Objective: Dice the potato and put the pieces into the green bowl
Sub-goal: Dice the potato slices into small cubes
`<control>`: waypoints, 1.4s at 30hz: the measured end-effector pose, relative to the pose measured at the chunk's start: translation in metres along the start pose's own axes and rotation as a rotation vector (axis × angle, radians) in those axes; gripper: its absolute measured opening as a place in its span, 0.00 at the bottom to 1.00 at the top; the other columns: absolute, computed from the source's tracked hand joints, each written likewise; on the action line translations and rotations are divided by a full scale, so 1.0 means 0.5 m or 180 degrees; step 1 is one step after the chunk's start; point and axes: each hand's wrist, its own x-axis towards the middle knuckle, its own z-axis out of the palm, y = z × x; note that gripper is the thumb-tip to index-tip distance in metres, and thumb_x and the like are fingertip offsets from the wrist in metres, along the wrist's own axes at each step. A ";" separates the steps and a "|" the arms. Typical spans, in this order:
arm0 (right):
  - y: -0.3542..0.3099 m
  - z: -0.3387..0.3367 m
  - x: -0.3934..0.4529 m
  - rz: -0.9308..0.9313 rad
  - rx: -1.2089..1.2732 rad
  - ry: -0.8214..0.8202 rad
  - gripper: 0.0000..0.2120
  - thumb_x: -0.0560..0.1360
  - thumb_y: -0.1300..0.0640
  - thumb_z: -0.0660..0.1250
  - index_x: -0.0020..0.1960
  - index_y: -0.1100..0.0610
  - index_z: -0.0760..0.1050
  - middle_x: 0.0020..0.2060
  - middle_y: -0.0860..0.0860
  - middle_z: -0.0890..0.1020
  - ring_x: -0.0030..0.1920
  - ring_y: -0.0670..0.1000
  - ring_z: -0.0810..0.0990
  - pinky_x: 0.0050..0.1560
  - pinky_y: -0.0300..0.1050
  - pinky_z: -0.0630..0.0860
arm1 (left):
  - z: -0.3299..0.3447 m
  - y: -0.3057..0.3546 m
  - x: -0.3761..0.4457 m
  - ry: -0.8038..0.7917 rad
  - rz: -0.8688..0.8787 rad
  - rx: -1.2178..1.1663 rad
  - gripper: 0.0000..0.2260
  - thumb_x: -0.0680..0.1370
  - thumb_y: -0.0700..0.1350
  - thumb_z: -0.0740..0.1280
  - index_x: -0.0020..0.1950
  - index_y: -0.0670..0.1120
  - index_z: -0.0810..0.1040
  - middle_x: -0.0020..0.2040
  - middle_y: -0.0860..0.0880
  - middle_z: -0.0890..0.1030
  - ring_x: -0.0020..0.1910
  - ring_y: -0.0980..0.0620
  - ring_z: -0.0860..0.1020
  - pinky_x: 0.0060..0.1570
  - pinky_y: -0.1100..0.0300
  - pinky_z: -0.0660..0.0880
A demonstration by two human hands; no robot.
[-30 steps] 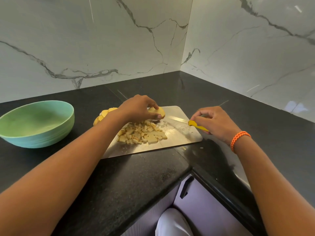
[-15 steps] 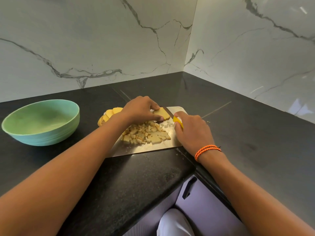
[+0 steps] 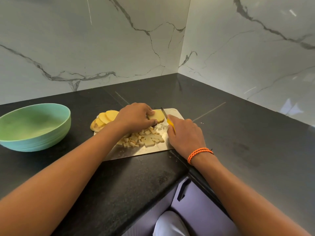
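On the board (image 3: 163, 148), the left hand (image 3: 134, 116) curls over a potato slice (image 3: 157, 117), pinning it. At the slice's 3 o'clock, the right hand (image 3: 185, 133) grips the knife (image 3: 167, 119), blade against the slice. Dice (image 3: 144, 138) lie at 6; more slices (image 3: 104, 119) at 9. The bowl (image 3: 34, 126) sits at the tabletop's (image 3: 238, 133) far 9.

left hand (image 3: 134, 116) steadying potato slice (image 3: 157, 117), knife (image 3: 167, 119)

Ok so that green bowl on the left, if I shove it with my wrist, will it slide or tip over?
The green bowl looks wide and low, so it would probably slide rather than tip. It appears empty, so likely light. The polished black counter may offer little grip.
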 end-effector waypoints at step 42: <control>0.011 -0.029 -0.067 0.0108 0.0196 -0.0231 0.21 0.83 0.50 0.58 0.75 0.46 0.69 0.43 0.49 0.77 0.43 0.52 0.78 0.47 0.51 0.80 | 0.018 -0.002 0.005 0.0293 -0.0172 -0.0022 0.24 0.79 0.67 0.68 0.69 0.55 0.82 0.68 0.59 0.81 0.61 0.56 0.79 0.50 0.57 0.76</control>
